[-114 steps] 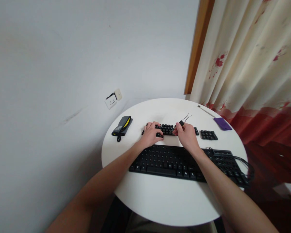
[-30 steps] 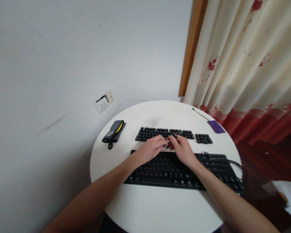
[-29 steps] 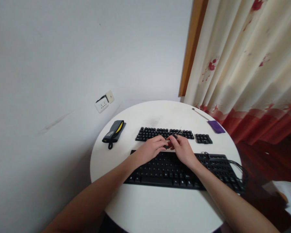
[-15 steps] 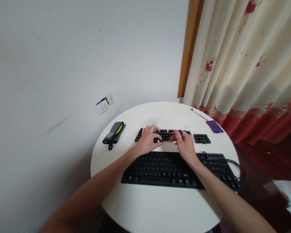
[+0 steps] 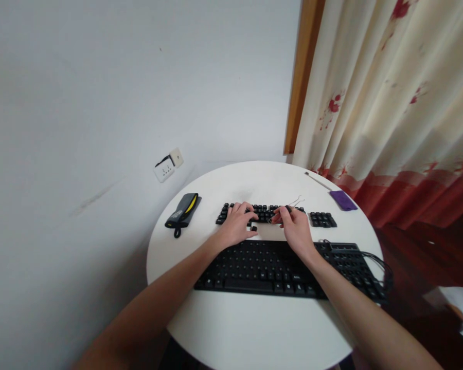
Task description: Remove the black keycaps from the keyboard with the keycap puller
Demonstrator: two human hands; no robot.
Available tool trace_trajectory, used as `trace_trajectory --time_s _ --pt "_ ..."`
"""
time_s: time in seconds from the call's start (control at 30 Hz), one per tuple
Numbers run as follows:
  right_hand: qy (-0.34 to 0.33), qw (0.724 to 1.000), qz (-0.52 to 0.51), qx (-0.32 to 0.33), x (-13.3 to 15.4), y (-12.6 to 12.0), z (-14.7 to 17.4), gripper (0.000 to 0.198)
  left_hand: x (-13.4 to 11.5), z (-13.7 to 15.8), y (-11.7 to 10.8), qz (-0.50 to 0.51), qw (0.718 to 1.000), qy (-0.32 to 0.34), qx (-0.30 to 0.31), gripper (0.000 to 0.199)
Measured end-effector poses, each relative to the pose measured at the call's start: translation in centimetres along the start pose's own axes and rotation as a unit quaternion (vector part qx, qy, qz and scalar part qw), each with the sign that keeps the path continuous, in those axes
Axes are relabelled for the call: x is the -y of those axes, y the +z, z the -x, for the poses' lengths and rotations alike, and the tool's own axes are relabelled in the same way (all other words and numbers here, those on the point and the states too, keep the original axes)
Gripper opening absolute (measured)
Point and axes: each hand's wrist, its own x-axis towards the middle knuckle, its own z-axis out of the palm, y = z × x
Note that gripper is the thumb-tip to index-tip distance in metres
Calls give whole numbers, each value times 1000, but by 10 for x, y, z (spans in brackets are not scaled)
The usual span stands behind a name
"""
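Observation:
My left hand (image 5: 238, 224) rests over the left part of a block of loose black keycaps (image 5: 263, 213), its fingers apart. A single keycap (image 5: 253, 228) lies by its thumb and fingertips, at the near edge of the block. My right hand (image 5: 294, 231) is closed around a wire keycap puller (image 5: 288, 208) with a dark middle. Thin wire loops stick out at both its ends, the lower one close to the keycaps. Below both hands lies a black keyboard (image 5: 250, 259), many of its key positions bare, with several keycaps still on its front row.
A smaller group of keycaps (image 5: 323, 219) sits to the right. On the round white table (image 5: 254, 324) are a grey and yellow pouch (image 5: 182, 210), a purple cloth (image 5: 343, 200) and a thin brush (image 5: 317, 181). A coiled cable (image 5: 386, 272) hangs at the right edge.
My left fingers have spread off the keycap they were around, which now sits slightly nearer to me. My right hand with the puller has hardly moved. The view has shifted slightly.

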Motion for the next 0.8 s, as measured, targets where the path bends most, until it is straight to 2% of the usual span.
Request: trace_trajectory --time_s 0.07,0.17,0.8 --pt "0 1000 -5 -1 0 0 0 41 0 0 2 -7 1000 -3 -13 49" --pt "-3 1000 -10 0 0 0 0 41 2 -1 4 -14 1000 -4 -22 56" --pt "-16 1000 4 19 -1 0 2 41 8 -5 9 -17 998 -32 -43 55"
